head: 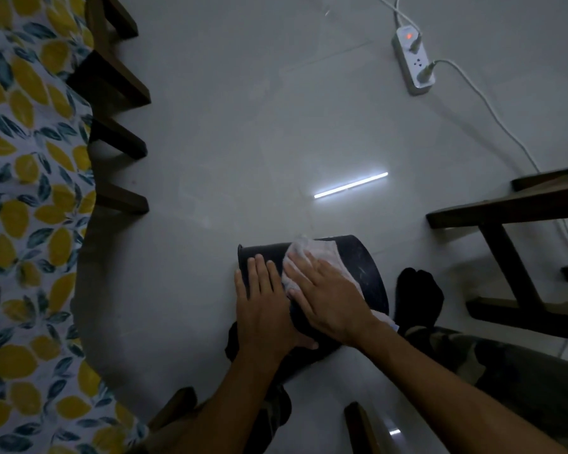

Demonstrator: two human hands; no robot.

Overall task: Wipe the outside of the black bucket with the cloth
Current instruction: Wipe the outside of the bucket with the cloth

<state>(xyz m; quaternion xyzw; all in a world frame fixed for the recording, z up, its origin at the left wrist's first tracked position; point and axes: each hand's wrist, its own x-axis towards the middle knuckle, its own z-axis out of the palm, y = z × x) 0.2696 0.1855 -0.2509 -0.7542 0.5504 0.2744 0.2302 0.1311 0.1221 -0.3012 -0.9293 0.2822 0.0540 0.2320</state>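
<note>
Head view: you're looking down at a pale tiled floor point(243, 132). The black bucket point(371, 276) lies on its side just in front of your legs, w/ a black sock point(418, 296) right beside it. Your left hand point(264, 309) rests flat on the bucket's side, fingers point(259, 267) straight and close together, not gripping anything. Your right hand point(328, 299) presses the white cloth point(315, 253) flat against the bucket's outer wall, fingers spread a bit over the cloth, palm down, not curled round it. Dust streaks show on the wall right of the cloth. Lemon-print fabric point(27, 224) fills the left edge; a power strip point(413, 63) w/ plugs lies far right, well apart from the bucket. Dark wooden chair legs point(505, 257) stand to the right.
</note>
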